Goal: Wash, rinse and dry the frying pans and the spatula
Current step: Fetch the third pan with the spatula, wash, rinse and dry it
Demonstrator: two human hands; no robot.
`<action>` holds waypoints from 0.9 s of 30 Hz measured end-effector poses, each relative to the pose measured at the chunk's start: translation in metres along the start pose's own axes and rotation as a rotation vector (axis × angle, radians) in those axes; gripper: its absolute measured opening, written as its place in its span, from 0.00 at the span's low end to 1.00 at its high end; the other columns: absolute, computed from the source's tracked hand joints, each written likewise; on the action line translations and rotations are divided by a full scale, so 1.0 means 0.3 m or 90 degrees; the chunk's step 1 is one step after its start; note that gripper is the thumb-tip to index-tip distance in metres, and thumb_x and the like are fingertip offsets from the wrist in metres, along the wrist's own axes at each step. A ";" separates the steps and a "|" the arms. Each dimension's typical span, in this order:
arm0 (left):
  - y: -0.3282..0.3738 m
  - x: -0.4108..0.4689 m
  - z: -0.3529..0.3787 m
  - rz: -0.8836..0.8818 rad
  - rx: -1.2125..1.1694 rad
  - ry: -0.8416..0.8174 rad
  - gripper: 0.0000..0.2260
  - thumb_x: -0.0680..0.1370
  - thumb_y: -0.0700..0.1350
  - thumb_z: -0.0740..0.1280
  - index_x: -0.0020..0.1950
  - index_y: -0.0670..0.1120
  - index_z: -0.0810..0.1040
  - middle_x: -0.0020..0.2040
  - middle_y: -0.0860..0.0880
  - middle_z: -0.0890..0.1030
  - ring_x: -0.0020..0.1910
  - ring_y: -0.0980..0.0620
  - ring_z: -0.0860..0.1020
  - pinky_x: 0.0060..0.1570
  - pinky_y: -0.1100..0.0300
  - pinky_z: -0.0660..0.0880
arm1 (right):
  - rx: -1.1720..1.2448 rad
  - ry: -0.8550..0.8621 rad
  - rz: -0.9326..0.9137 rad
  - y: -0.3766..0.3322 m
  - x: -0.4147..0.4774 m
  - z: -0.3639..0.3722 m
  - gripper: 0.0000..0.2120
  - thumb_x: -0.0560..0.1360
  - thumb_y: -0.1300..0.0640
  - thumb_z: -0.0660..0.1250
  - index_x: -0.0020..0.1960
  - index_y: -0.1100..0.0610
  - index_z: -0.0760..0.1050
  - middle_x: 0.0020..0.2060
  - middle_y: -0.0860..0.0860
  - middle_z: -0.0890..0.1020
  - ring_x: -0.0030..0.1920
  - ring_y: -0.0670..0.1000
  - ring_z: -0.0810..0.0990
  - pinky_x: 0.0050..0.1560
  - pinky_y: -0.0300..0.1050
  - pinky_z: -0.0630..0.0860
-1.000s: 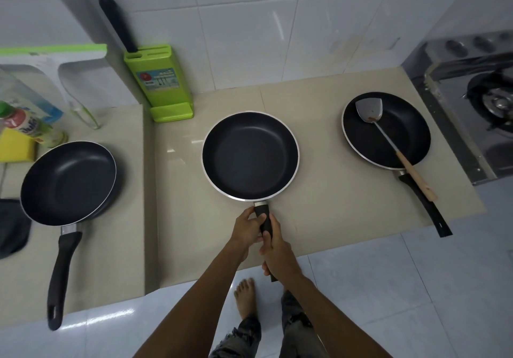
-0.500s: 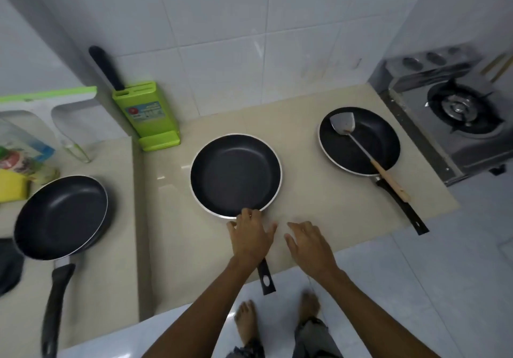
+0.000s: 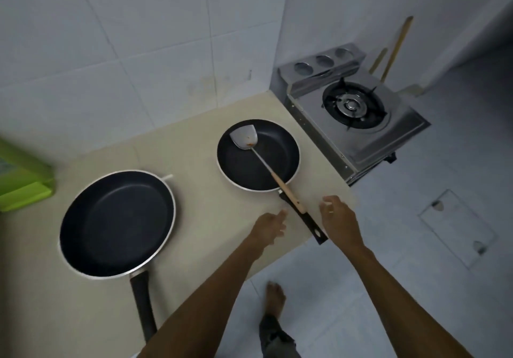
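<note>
A small black frying pan [image 3: 244,168] sits at the right end of the beige counter, its black handle [image 3: 308,223] pointing toward me over the edge. A metal spatula [image 3: 243,138] with a wooden grip lies in it, blade at the pan's far left, with a small orange smear. A larger black pan [image 3: 116,223] rests on the counter to the left, handle toward me. My left hand [image 3: 268,228] hovers just left of the small pan's handle, fingers loosely bent, holding nothing. My right hand [image 3: 337,218] hovers just right of that handle, fingers relaxed, empty.
A steel single-burner gas stove [image 3: 352,107] adjoins the counter's [image 3: 208,205] right end. A green knife block [image 3: 22,182] is at the left edge. Wooden sticks [image 3: 395,49] lean in the corner behind the stove. Tiled floor and my bare foot [image 3: 274,299] lie below.
Both hands have left the middle pan's handle and moved right to either side of the small pan's handle. The view has swung right; the third pan on the left is out of sight.
</note>
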State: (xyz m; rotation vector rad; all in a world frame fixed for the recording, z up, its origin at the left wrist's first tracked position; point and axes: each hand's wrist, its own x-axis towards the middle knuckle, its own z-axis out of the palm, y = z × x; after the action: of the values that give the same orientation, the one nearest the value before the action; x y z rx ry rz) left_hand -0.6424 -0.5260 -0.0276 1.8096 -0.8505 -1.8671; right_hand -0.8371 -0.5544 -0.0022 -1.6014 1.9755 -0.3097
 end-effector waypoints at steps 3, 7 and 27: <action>0.063 0.120 0.109 -0.065 -0.129 0.046 0.23 0.80 0.67 0.58 0.52 0.48 0.77 0.56 0.46 0.81 0.55 0.46 0.79 0.54 0.50 0.75 | 0.125 -0.143 0.100 0.058 0.096 0.036 0.16 0.85 0.46 0.56 0.66 0.53 0.74 0.58 0.56 0.81 0.60 0.60 0.79 0.63 0.57 0.75; 0.098 0.287 0.189 -0.135 -0.348 0.104 0.32 0.80 0.69 0.52 0.55 0.45 0.82 0.54 0.44 0.84 0.55 0.43 0.80 0.54 0.48 0.76 | 0.338 -0.298 0.188 0.088 0.186 0.122 0.24 0.81 0.38 0.58 0.63 0.55 0.77 0.56 0.56 0.83 0.56 0.59 0.82 0.55 0.54 0.81; 0.123 0.200 0.192 -0.102 -0.623 0.193 0.28 0.83 0.64 0.53 0.38 0.46 0.79 0.31 0.48 0.81 0.38 0.49 0.79 0.44 0.54 0.77 | 0.328 -0.322 -0.049 0.014 0.089 0.205 0.20 0.85 0.41 0.49 0.72 0.40 0.70 0.49 0.45 0.86 0.50 0.46 0.86 0.51 0.52 0.84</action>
State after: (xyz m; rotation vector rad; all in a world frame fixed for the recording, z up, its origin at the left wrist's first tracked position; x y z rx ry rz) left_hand -0.7088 -0.5845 -0.0490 1.4432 0.3111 -1.5788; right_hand -0.8092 -0.5682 -0.0619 -1.2643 1.3191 -0.3657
